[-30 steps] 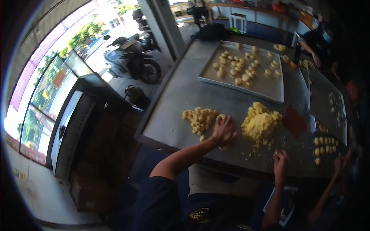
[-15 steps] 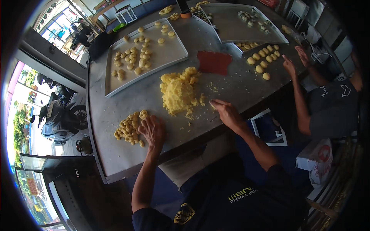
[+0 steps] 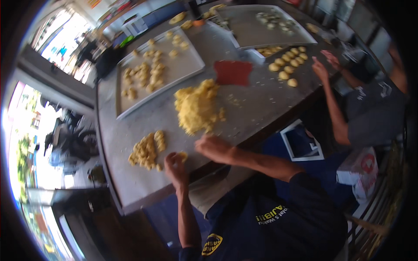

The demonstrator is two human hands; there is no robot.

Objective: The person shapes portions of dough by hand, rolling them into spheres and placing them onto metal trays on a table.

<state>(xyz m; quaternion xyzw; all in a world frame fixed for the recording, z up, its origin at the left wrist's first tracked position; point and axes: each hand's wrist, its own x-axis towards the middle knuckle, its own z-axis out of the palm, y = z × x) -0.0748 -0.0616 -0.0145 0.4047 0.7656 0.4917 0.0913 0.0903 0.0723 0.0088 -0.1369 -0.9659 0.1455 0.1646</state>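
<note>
My left hand (image 3: 176, 171) is closed with fingertips together on a small yellow dough piece (image 3: 183, 156), close to the table's near edge. Just left of it lies a heap of small dough pieces (image 3: 144, 153), with a short row of them at its right side. My right hand (image 3: 214, 148) is at the near foot of a crumbly yellow mound (image 3: 194, 108). Its fingers are curled in, and motion blur hides what they may hold. Beyond the mound, a flat red sheet (image 3: 233, 72) lies on the metal table (image 3: 130, 187).
A tray (image 3: 187, 67) of dough balls stands at the far left. Another tray (image 3: 250, 32) with pale pieces rests at the back right. Rows of round dough balls (image 3: 289, 65) sit near a co-worker's hands (image 3: 324, 65). A white box (image 3: 355, 169) is at the lower right.
My left hand has drawn back from the heap toward the table edge and closed on a dough piece. My right hand has moved left, its fingers now curled. The view has shifted slightly.
</note>
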